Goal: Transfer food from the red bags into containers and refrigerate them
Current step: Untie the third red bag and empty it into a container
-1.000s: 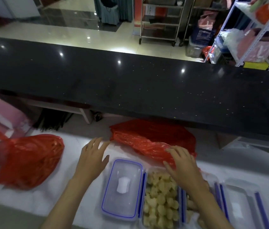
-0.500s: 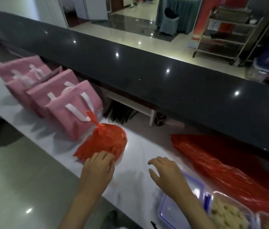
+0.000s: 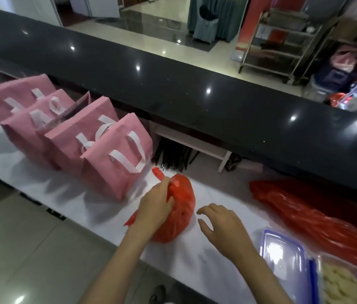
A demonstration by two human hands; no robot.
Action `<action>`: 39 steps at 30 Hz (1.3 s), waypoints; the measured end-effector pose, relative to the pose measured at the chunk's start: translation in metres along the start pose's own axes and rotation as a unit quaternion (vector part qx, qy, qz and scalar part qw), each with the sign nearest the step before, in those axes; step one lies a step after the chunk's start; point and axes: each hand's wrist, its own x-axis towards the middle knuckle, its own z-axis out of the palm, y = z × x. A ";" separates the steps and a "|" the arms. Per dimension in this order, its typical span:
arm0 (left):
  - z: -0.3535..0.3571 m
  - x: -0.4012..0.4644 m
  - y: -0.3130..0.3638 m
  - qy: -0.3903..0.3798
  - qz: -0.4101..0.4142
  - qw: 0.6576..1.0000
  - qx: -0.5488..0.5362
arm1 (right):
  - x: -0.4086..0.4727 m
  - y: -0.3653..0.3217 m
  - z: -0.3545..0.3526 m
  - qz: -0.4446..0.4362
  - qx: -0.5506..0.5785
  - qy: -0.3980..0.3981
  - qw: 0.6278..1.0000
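Since the earlier frames the left hand [image 3: 156, 206] has advanced from the near side of the tied red bag [image 3: 178, 212] up to its gathered neck, and the right hand [image 3: 222, 228] has left the containers and come across toward the same bag.

Findings. The left hand grips the bag's twisted neck, fingers curled round the plastic just below the knot. The right hand holds nothing; its fingers are spread and loosely bent, hovering just beside the bag's right flank, not touching. Judgement: the left hand secures the neck so the bag can be lifted or untied, and the right stands ready to support the body or work the knot.

Location. The tied red bag sits on the white counter [image 3: 89, 205], between the pink tote bags [image 3: 116, 159] and the clear lid [image 3: 282, 257] with blue rim.

Orientation. The bag's long axis runs from its bulging base, nearest the person, to the neck at the far end, tilted slightly left. The loose tail [image 3: 157, 173] points away and to the left, toward the totes.

Other items. A second red bag [image 3: 309, 216] lies flattened at right, its long axis running diagonally from far left to near right. An open container [image 3: 344, 286] holding pale food pieces sits touching the lid's right edge. Judgement: one bag appears emptied; this one is next.
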 end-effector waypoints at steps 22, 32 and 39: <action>0.060 -0.017 0.109 -0.133 0.273 0.949 -0.081 | -0.060 0.054 -0.053 0.117 0.206 0.180 0.955; 0.062 -0.005 0.110 -0.162 0.237 0.949 -0.134 | -0.050 0.073 -0.044 0.148 0.280 0.175 0.932; 0.057 -0.005 0.114 -0.198 0.248 0.944 -0.097 | -0.046 0.081 -0.042 0.160 0.367 0.122 0.908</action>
